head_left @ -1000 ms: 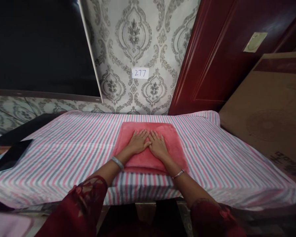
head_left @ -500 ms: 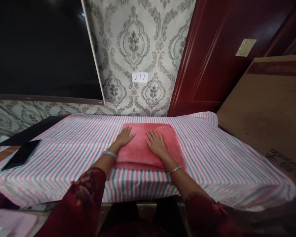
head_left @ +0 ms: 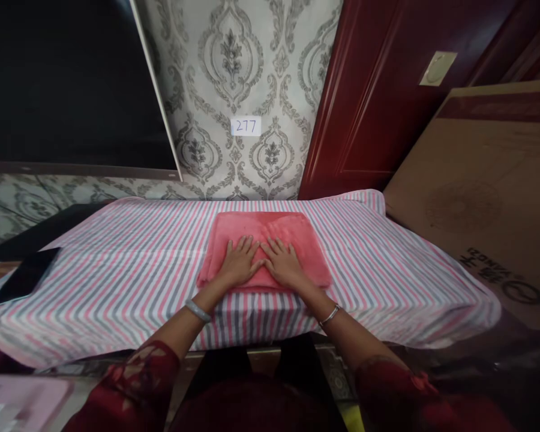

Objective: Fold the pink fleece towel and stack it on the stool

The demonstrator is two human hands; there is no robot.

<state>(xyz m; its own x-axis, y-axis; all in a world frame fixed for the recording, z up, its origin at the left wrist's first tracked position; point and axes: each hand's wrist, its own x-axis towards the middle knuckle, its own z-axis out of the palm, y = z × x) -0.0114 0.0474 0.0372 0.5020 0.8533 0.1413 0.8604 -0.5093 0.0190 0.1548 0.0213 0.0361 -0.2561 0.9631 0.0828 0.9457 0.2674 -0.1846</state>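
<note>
A folded coral-pink plush cloth [head_left: 297, 231], perhaps a towel or small blanket, lies flat near the front edge of a table. My left hand [head_left: 239, 262] rests palm down on its near middle, fingers spread. Beside it, my right hand [head_left: 282, 262] also lies flat on the cloth with fingers apart, and the two thumbs meet or nearly meet. Neither hand grips anything. Under the cloth is a striped tablecloth [head_left: 153, 252] in pink, grey and white, hanging over the front edge.
A black phone or tablet [head_left: 24, 276] lies at the table's left end. Behind stand a large dark screen [head_left: 72, 84] and patterned wall with a paper label [head_left: 246, 126] reading 277. A big cardboard box [head_left: 486, 168] leans at the right. A pink object [head_left: 22, 402] sits low at left.
My left hand has slid right and nearer, from the cloth's left side to its middle beside my right hand. The camera view has shifted slightly.
</note>
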